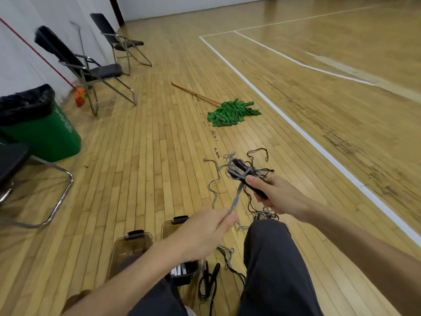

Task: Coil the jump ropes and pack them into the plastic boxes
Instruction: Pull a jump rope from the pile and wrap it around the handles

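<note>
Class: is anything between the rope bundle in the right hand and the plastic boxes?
Only the left hand, pinching the grey rope, crosses above the plastic boxes; the right hand's bundle has no other visible obstacle.

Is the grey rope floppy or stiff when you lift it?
Likely floppy: the grey rope squiggles at its loose end and runs straight only where the left hand pulls it. Probably light: a fingertip pinch holds it.
</note>
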Action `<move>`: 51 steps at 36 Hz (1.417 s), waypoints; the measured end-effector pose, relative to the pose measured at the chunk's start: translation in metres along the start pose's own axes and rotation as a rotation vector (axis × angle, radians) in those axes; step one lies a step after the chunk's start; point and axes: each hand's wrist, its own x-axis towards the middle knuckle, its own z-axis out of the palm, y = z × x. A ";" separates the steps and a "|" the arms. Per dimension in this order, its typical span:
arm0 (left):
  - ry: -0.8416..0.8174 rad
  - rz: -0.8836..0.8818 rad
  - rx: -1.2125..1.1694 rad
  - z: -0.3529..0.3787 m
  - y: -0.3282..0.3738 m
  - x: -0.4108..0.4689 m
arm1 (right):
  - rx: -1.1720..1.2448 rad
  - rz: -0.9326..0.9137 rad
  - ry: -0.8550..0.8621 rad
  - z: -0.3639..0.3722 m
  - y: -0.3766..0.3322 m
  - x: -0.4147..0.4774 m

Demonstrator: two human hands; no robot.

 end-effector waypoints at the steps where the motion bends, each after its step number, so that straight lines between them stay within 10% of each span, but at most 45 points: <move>1: -0.020 -0.001 0.153 -0.002 0.006 -0.001 | -0.046 0.010 0.003 0.004 0.006 0.003; 6: -0.070 0.103 0.718 -0.029 0.025 0.003 | -0.201 0.017 -0.051 0.027 0.024 0.008; 11: -0.167 0.119 0.747 -0.058 0.023 0.010 | -0.280 0.019 -0.157 0.032 0.025 0.008; 32: -0.296 0.191 0.241 -0.079 0.004 0.027 | -0.589 -0.193 -0.525 0.056 -0.038 -0.038; 51: -0.072 0.075 -0.454 -0.044 -0.043 0.019 | -0.096 -0.251 -0.499 0.050 -0.030 -0.042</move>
